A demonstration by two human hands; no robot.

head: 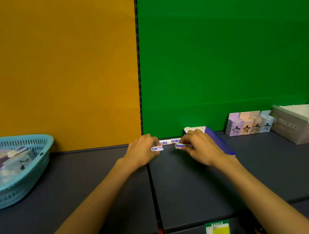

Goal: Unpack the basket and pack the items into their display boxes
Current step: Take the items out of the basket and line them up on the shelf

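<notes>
The light is even and fairly dim, with saturated orange and green walls (219, 52) and only faint shadows on the dark table (99, 179). The basket (23, 180) at the left edge bows and blurs; the whole picture is soft.

Basket: teal perforated plastic basket (31, 168) at the dark shelf's left edge; still holds pastel cartons
Erasers: small white-and-blue wrapped erasers, one (157, 148) pinched left, one (180, 145) pinched right; two more (169, 141) by the back edge
Display boxes: open blue cardboard box (221, 144) mid-shelf; grey open box (299, 126) near the right edge
</notes>
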